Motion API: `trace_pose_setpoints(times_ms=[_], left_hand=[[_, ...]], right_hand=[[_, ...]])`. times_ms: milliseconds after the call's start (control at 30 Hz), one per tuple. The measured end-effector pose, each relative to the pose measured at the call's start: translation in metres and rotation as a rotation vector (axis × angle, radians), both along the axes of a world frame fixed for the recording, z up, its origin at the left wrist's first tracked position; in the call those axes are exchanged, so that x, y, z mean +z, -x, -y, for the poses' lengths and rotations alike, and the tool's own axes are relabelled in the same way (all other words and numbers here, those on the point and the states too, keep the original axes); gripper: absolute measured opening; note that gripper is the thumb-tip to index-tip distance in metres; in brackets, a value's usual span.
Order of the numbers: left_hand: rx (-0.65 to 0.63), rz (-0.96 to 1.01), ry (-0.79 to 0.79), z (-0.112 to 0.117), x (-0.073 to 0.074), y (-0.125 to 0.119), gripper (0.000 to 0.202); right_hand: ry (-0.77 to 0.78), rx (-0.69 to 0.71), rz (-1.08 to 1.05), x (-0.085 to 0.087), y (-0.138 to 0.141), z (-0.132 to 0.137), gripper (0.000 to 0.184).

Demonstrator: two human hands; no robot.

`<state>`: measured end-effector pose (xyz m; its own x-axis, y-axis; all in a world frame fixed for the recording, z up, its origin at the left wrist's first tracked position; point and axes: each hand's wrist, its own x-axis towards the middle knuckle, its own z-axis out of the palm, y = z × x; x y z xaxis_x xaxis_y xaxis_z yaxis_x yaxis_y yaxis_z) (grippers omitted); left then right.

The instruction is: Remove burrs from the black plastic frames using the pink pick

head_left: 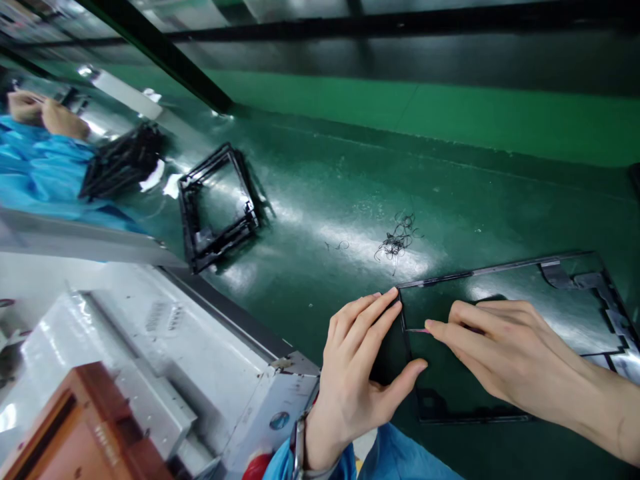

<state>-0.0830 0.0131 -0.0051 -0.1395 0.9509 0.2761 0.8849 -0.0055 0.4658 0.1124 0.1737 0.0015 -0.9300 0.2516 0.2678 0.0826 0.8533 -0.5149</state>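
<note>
- A factory assembly station: the table (350, 173) is covered in a glossy dark-green work mat.
- Black plastic frames (217, 203) are stacked toward the far left corner, with another heap (123, 160) beyond them.
- Thin black trimmings (397, 240) lie mid-table (offcuts, by the look).
- A grey metal machine (165, 373) stands at the near left edge.
- A co-worker's blue work sleeve (40, 170) shows at the left.

frame stack (216, 203), shavings (397, 241) — grey machine (150, 360)

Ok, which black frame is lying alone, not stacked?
The frame under both hands, left hand and right hand; the other frames sit stacked up, farther left.
</note>
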Motion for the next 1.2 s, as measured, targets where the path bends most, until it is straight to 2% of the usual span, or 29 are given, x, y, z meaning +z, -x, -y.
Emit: trace_pose_setpoints(times_ms=[867, 1200], left_hand=[[0.01, 0.005, -0.011, -0.0001, -0.0009, -0.0007, 0.063], [0.005, 0.005, -0.011, 0.0003, -0.0006, -0.001, 0.061]], right_hand=[[-0.008, 0.004, 0.049, 0.0003, 0.0007, -0.0011, 0.036], [0.027, 0.0, 0.027, 0.0012, 0.0007, -0.0012, 0.03]])
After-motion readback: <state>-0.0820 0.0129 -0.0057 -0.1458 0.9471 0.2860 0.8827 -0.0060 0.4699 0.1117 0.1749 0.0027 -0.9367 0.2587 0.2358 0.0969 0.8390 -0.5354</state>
